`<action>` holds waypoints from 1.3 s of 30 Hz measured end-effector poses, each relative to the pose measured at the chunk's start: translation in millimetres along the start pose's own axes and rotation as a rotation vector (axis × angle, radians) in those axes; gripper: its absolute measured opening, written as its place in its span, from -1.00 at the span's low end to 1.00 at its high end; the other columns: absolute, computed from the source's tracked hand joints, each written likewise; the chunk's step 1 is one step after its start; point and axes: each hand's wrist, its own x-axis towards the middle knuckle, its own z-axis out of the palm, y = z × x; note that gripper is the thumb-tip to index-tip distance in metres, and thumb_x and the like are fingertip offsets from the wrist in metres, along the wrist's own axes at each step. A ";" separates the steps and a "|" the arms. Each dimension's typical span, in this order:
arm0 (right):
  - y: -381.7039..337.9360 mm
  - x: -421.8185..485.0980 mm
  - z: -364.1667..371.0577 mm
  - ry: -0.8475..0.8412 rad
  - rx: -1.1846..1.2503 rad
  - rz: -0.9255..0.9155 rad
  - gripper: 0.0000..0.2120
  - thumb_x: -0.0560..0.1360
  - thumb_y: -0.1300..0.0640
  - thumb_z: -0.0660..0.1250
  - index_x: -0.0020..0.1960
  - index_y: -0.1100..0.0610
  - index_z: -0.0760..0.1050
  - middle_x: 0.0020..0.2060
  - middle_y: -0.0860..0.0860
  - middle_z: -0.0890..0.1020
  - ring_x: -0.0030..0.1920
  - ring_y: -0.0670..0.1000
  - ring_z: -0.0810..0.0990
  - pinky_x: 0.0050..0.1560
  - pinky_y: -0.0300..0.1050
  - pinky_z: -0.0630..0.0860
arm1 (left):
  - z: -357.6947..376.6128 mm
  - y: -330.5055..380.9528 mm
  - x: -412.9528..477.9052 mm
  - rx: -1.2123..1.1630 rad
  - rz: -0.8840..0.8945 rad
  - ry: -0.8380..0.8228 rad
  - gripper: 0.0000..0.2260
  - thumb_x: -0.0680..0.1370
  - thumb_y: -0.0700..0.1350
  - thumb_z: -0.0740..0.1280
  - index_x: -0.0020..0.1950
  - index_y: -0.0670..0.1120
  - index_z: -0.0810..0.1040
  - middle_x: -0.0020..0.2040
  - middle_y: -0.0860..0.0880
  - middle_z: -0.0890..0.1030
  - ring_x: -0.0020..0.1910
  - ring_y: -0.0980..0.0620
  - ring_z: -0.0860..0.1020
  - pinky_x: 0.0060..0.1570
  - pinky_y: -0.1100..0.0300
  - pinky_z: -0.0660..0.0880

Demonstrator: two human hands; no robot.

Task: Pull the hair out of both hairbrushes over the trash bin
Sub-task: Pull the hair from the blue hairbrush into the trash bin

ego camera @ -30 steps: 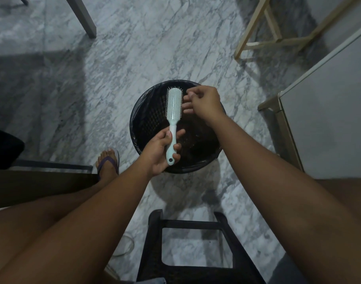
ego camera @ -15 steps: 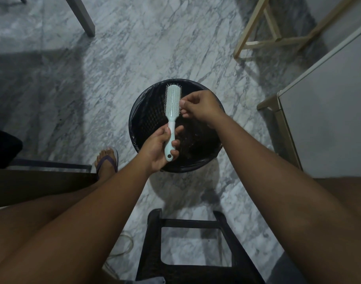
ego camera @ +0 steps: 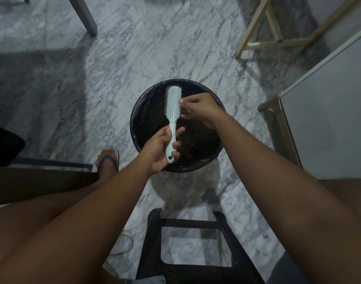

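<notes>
Mint-green plastic hairbrush (ego camera: pixel 173 103) held upright over round black bag-lined trash bin (ego camera: pixel 140 107); right hand (ego camera: pixel 198 108) has dropped from brush's upper bristles to its lower right edge since 1 s ago, fingertips pinched narrow at bristles; likely dragging strands free, though hair itself too fine to see; picking looks midway on brush 1, brush 2 not in view; left hand (ego camera: pixel 159 152) wrapped round handle, brush tilted slightly left, wrist bent up from outstretched forearm.
</notes>
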 end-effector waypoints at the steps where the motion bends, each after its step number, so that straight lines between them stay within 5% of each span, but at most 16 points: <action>1: -0.1 -1.2 -2.0 -0.003 -0.018 -0.005 -0.74 0.53 0.21 0.40 0.11 0.40 0.58 0.01 0.26 0.68 0.01 0.12 0.70 0.06 -0.04 0.65 | -0.2 0.0 -0.2 0.004 -0.003 -0.001 -0.72 0.69 -0.10 0.15 0.39 0.00 0.44 0.11 -0.02 0.70 -0.35 0.11 0.46 -0.46 0.25 0.40; 8: -7.3 2.5 -13.7 0.200 -0.302 -0.142 -0.81 0.49 0.15 0.46 -0.16 0.30 0.66 -0.37 0.11 0.67 -0.43 -0.08 0.59 -0.28 -0.25 0.62 | -9.1 -1.5 -3.1 0.030 -0.013 0.013 -0.71 0.69 -0.12 0.15 0.42 -0.02 0.42 0.12 -0.02 0.69 -0.35 0.11 0.46 -0.47 0.27 0.39; 13: -6.0 16.3 -14.5 0.396 -0.258 -0.132 -0.81 0.60 0.28 0.22 0.05 0.32 0.60 -0.14 0.14 0.68 -0.21 0.02 0.65 -0.09 -0.14 0.62 | -10.9 -5.1 -4.0 0.058 -0.014 0.015 -0.72 0.69 -0.13 0.15 0.39 -0.03 0.44 0.14 -0.03 0.68 -0.35 0.11 0.47 -0.48 0.27 0.39; 17: -5.1 10.3 -3.6 0.189 -0.388 -0.139 -0.63 0.55 -0.03 0.35 0.25 0.17 0.54 0.09 0.08 0.65 0.09 0.03 0.64 0.14 0.03 0.61 | -6.2 -5.6 -2.4 0.109 -0.019 0.031 -0.73 0.68 -0.14 0.18 0.37 -0.03 0.47 0.08 -0.02 0.71 -0.36 0.10 0.48 -0.49 0.25 0.39; 20: -8.8 7.8 0.0 0.215 -0.491 -0.212 -0.55 0.43 -0.13 0.46 0.20 0.12 0.60 0.04 0.02 0.66 0.04 -0.04 0.63 0.06 -0.11 0.59 | -3.6 -6.2 -2.3 0.149 -0.020 0.044 -0.74 0.67 -0.15 0.21 0.35 -0.03 0.49 0.06 -0.01 0.71 -0.36 0.08 0.48 -0.47 0.23 0.39; 26: -19.8 11.3 1.6 0.261 -0.567 -0.282 -0.81 0.43 0.06 0.50 0.01 0.11 0.71 -0.08 0.01 0.73 -0.04 -0.10 0.67 0.05 -0.23 0.57 | -3.7 -11.4 -5.2 0.129 -0.031 0.048 -0.75 0.69 -0.15 0.17 0.34 -0.04 0.49 0.09 -0.02 0.70 -0.36 0.09 0.47 -0.48 0.25 0.39; 32: -22.7 14.5 -2.5 0.387 -0.404 -0.312 -0.84 0.39 0.08 0.54 -0.07 0.14 0.73 -0.18 0.02 0.74 -0.10 -0.10 0.69 0.08 -0.17 0.60 | 2.0 -12.9 -6.1 0.093 -0.022 0.035 -0.75 0.69 -0.15 0.16 0.35 -0.04 0.48 0.11 -0.01 0.69 -0.36 0.10 0.46 -0.48 0.27 0.37; 39: -21.5 11.3 -8.8 0.459 -0.258 -0.402 -0.83 0.28 0.17 0.62 -0.16 0.16 0.72 -0.30 -0.05 0.71 -0.29 -0.23 0.67 -0.16 -0.42 0.56 | 6.0 -8.9 -7.1 0.106 -0.028 0.025 -0.75 0.68 -0.16 0.17 0.35 -0.05 0.48 0.13 -0.02 0.68 -0.36 0.10 0.45 -0.47 0.28 0.37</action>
